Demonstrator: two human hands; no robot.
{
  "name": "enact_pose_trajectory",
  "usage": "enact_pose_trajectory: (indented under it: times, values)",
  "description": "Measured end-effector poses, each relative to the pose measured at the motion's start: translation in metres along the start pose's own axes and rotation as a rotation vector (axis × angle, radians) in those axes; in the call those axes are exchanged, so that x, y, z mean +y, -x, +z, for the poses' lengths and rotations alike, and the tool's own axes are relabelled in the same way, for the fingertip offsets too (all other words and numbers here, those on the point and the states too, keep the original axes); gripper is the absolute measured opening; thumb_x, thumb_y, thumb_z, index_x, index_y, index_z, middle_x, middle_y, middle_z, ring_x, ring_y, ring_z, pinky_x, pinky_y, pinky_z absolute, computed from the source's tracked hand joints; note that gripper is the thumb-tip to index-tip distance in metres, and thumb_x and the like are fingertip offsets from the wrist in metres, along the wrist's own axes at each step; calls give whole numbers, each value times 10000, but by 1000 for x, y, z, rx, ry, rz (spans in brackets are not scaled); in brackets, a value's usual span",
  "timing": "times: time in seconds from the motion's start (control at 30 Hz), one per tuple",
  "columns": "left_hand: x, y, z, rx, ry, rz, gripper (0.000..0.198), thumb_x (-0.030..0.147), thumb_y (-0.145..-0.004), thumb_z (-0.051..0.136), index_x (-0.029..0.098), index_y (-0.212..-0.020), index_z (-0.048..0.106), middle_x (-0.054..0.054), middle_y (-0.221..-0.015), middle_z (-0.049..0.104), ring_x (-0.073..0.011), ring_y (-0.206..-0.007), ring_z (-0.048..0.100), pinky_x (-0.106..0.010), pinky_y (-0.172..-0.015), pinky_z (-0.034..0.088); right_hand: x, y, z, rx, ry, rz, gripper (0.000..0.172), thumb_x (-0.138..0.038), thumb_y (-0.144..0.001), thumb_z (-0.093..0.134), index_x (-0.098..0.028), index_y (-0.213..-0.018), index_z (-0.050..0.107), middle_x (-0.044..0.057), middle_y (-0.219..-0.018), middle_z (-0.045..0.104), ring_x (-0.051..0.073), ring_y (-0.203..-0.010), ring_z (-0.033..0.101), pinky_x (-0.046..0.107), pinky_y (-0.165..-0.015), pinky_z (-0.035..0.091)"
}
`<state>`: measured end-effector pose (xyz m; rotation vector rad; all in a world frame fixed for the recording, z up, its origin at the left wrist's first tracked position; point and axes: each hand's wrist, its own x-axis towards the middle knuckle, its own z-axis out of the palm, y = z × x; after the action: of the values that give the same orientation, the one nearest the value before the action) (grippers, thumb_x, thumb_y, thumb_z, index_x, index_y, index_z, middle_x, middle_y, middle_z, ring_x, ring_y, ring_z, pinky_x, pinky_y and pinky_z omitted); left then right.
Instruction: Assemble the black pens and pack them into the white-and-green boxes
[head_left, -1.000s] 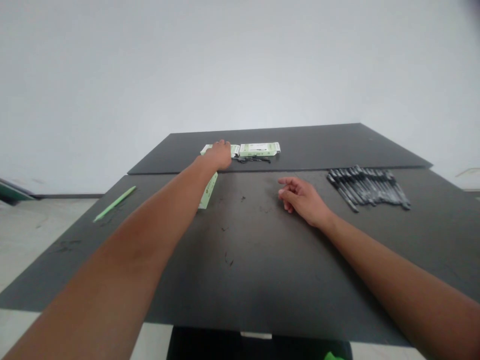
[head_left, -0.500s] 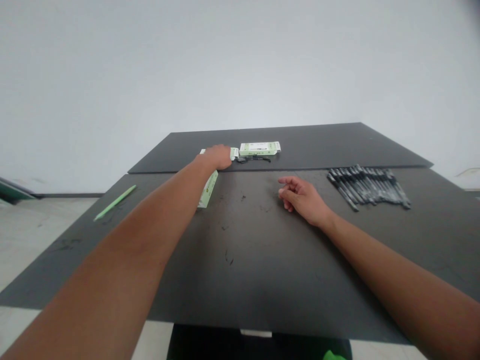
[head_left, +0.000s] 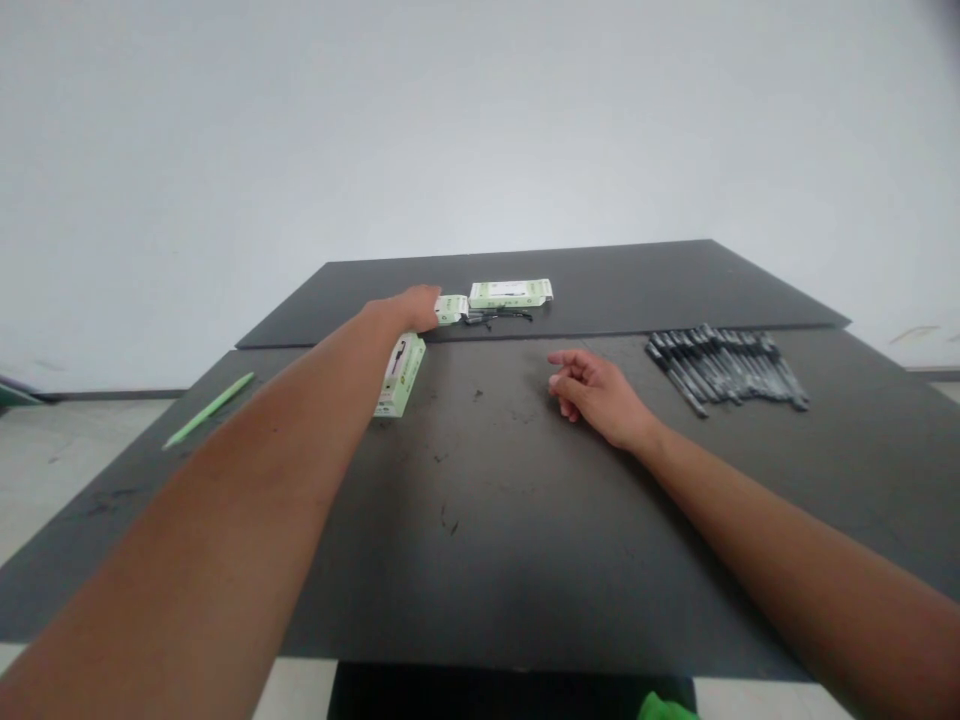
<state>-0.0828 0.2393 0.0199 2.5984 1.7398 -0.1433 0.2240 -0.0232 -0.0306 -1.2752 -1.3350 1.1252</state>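
My left hand [head_left: 417, 307] reaches to the far part of the dark table, against a small green and white box [head_left: 451, 310]; its fingers are mostly hidden behind the hand, so the grip cannot be made out. Just right of that box lie some thin black pens [head_left: 499, 316]. Behind them is another green and white box [head_left: 510, 294]. A third box [head_left: 400, 376] rests nearer, below my left wrist. My right hand [head_left: 583, 386] hovers over or rests on the middle of the table, fingers loosely curled and apart, holding nothing.
Many black pens in clear wrapping [head_left: 724, 368] lie side by side on the right of the table [head_left: 510, 560]. A light green pen [head_left: 210, 410] lies at the left. A pale wall [head_left: 480, 120] stands behind the table.
My left hand has shifted slightly left, showing more of the small box's end and of the nearer box. The whole view has moved a little; my right hand keeps its pose.
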Motion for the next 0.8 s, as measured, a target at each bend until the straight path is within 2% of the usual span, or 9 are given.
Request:
enact_pose_trajectory:
  times: [0.17,0.37,0.5,0.6,0.67,0.73,0.8]
  values:
    - [1,9,-13,5,-20,13,900,330,-782,774,183,-1641,548,-199,-1654,592,-321,-1461,608,-392,-1237,481,2,-1,-2,-5,-2,6,493,-359,-871,778,-202,-1313,627,-28,-802,690,137,-556,613,281,-510,504]
    - [8,27,-37,234,100,21,709,283,-846,760,161,-1523,588,-199,-1535,601,-334,-1376,588,-446,-1218,495,4,0,-4,-10,10,-8,477,-346,-893,760,-193,-1325,628,-30,-786,680,137,-569,612,279,-519,506]
    - [31,45,-56,386,254,118,697,271,-819,783,150,-1484,615,-200,-1462,610,-345,-1305,593,-475,-1175,509,4,2,-3,-5,27,-15,480,-332,-898,761,-175,-1334,634,-33,-743,670,149,-569,614,284,-518,507]
    - [62,76,-64,452,448,204,678,254,-743,803,187,-1408,686,-163,-1388,660,-356,-1299,588,-512,-1180,490,3,3,-1,0,20,-15,485,-337,-892,775,-169,-1327,641,-41,-719,649,148,-546,602,286,-506,503]
    - [86,105,-62,418,639,293,637,284,-742,782,196,-1369,720,-127,-1369,700,-340,-1274,618,-507,-1152,499,2,5,-1,8,1,-19,497,-349,-884,803,-176,-1324,649,-28,-775,667,141,-544,607,289,-502,508]
    - [109,137,-52,230,902,351,557,319,-781,740,180,-1320,750,-101,-1256,764,-312,-1175,679,-469,-1059,538,1,7,-1,19,-33,-33,526,-384,-875,843,-195,-1329,658,3,-913,709,127,-550,619,291,-499,515]
    - [127,164,-35,-1,1180,316,462,383,-830,701,157,-1226,778,-100,-1119,801,-298,-1036,725,-426,-911,573,1,9,-2,-1,-99,-67,578,-452,-876,876,-229,-1362,656,33,-1068,741,126,-583,650,296,-512,534]
